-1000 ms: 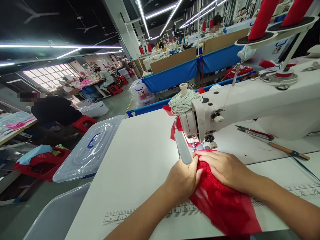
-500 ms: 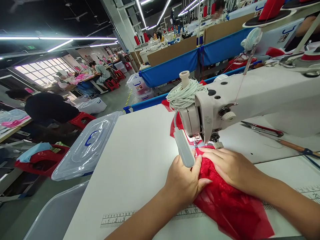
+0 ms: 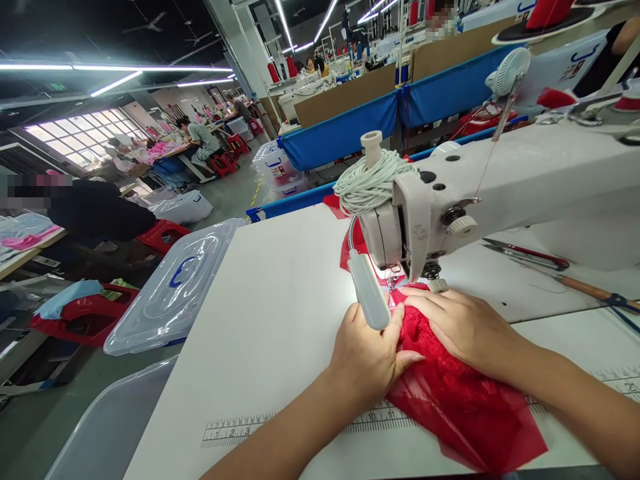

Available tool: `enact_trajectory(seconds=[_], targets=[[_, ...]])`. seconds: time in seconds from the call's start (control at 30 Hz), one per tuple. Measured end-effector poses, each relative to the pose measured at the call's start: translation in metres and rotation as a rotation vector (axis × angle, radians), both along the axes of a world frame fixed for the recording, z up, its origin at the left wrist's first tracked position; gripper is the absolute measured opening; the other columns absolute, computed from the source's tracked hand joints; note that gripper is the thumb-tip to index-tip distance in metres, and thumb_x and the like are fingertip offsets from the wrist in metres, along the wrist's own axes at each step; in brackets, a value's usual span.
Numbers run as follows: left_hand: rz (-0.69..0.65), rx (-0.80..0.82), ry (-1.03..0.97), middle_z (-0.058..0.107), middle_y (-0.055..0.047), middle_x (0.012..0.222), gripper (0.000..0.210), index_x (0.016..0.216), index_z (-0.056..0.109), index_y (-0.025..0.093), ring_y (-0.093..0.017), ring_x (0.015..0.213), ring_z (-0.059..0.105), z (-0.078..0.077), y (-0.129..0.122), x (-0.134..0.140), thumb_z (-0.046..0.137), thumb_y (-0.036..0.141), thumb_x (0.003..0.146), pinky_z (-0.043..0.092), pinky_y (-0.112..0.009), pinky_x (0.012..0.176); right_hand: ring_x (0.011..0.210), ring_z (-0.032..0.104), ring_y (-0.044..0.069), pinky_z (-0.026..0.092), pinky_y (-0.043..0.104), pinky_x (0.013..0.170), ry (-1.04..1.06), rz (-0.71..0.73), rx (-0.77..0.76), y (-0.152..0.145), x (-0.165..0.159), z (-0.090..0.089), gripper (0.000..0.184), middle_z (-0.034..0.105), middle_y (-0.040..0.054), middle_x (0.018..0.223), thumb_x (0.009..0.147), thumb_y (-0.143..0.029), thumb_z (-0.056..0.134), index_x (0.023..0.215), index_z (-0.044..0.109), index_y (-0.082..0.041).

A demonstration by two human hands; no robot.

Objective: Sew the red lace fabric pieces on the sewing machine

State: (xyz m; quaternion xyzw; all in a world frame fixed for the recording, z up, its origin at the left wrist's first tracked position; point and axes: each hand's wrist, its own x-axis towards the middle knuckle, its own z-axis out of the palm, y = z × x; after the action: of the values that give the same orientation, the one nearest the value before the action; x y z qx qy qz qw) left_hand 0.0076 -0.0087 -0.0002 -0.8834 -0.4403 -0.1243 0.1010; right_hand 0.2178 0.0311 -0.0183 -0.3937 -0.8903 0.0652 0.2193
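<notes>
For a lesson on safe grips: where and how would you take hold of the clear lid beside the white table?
Probably by the blue handle, from above: it sits uncovered near the middle of the clear lid, whose top faces up. The left hand looks nearer.

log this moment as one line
left hand: on red fabric | right hand: on red fabric | sewing machine: ahead of both hands

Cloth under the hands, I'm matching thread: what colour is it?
The cloth is red, sheer at its lower edge; head view shows it best.
</notes>
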Motion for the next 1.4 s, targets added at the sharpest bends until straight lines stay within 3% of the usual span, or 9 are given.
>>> enact_trajectory(seconds=[0.23, 0.47, 0.63, 0.97, 1.1, 1.23, 1.33, 1.4], targets=[[-0.017, 0.087, 0.014, 0.066, -0.019, 0.117, 0.069, 0.131, 0.06, 0.009, -0.03, 0.099, 0.06, 0.0, 0.001, 0.0, 0.028, 0.061, 0.1, 0.048, -0.04, 0.079, 0.075, 0.061, 0.02, 0.049, 0.033, 0.059, -0.024, 0.028, -0.018, 0.002, 0.001, 0.005, 0.034, 0.07, 0.0114, 0.118, 0.086, -0.01, 0.042, 0.109, 0.065, -0.016], [-0.009, 0.054, 0.028, 0.067, -0.014, 0.095, 0.063, 0.132, 0.059, 0.011, -0.029, 0.095, 0.059, 0.0, 0.002, -0.002, 0.033, 0.059, 0.1, 0.045, -0.039, 0.079, 0.076, 0.061, 0.02, 0.047, 0.032, 0.059, -0.021, 0.012, 0.027, 0.003, 0.001, 0.001, 0.035, 0.07, 0.0103, 0.118, 0.085, -0.008, 0.043, 0.112, 0.064, -0.017], [-0.003, 0.043, 0.034, 0.067, -0.013, 0.092, 0.062, 0.133, 0.059, 0.012, -0.029, 0.094, 0.059, 0.002, 0.003, -0.002, 0.033, 0.059, 0.1, 0.045, -0.04, 0.081, 0.069, 0.058, 0.018, 0.043, 0.031, 0.053, -0.009, 0.012, 0.058, 0.003, 0.0, 0.004, 0.036, 0.071, 0.0094, 0.117, 0.086, -0.007, 0.04, 0.111, 0.065, -0.016], [-0.005, 0.023, 0.005, 0.068, -0.015, 0.103, 0.06, 0.128, 0.062, 0.013, -0.03, 0.099, 0.059, 0.002, 0.006, -0.004, 0.035, 0.059, 0.1, 0.045, -0.045, 0.09, 0.068, 0.055, 0.018, 0.046, 0.031, 0.059, -0.01, 0.011, 0.018, 0.005, -0.001, 0.002, 0.036, 0.072, 0.0078, 0.111, 0.088, -0.008, 0.039, 0.111, 0.064, -0.02], [-0.077, 0.093, -0.046, 0.065, -0.02, 0.114, 0.071, 0.124, 0.062, 0.009, -0.033, 0.105, 0.058, 0.003, 0.01, -0.006, 0.021, 0.062, 0.1, 0.044, -0.05, 0.093, 0.083, 0.061, 0.022, 0.05, 0.035, 0.068, 0.025, 0.081, 0.072, 0.006, 0.0, 0.007, 0.035, 0.07, 0.0119, 0.112, 0.091, -0.01, 0.036, 0.112, 0.063, -0.017], [-0.261, 0.05, -0.051, 0.065, -0.015, 0.098, 0.067, 0.103, 0.066, 0.01, -0.026, 0.089, 0.061, 0.01, 0.014, -0.01, 0.017, 0.055, 0.103, 0.051, -0.039, 0.078, 0.096, 0.061, 0.023, 0.052, 0.037, 0.08, 0.067, 0.167, 0.112, 0.001, 0.004, 0.01, 0.036, 0.069, 0.0111, 0.111, 0.089, -0.007, 0.037, 0.11, 0.064, -0.017], [-0.254, -0.041, -0.039, 0.06, -0.008, 0.081, 0.061, 0.085, 0.063, 0.014, -0.021, 0.074, 0.058, 0.014, 0.015, -0.013, 0.016, 0.049, 0.105, 0.049, -0.033, 0.063, 0.096, 0.059, 0.022, 0.051, 0.038, 0.082, 0.093, 0.204, 0.109, -0.003, 0.007, 0.007, 0.038, 0.068, 0.0081, 0.115, 0.087, -0.003, 0.036, 0.102, 0.067, -0.019], [-0.225, -0.088, -0.04, 0.058, -0.008, 0.08, 0.063, 0.084, 0.061, 0.015, -0.022, 0.074, 0.057, 0.015, 0.014, -0.013, 0.012, 0.05, 0.104, 0.049, -0.034, 0.062, 0.095, 0.059, 0.022, 0.051, 0.039, 0.08, 0.093, 0.195, 0.119, -0.004, 0.008, 0.004, 0.039, 0.07, 0.0078, 0.112, 0.086, -0.003, 0.037, 0.102, 0.068, -0.019]])
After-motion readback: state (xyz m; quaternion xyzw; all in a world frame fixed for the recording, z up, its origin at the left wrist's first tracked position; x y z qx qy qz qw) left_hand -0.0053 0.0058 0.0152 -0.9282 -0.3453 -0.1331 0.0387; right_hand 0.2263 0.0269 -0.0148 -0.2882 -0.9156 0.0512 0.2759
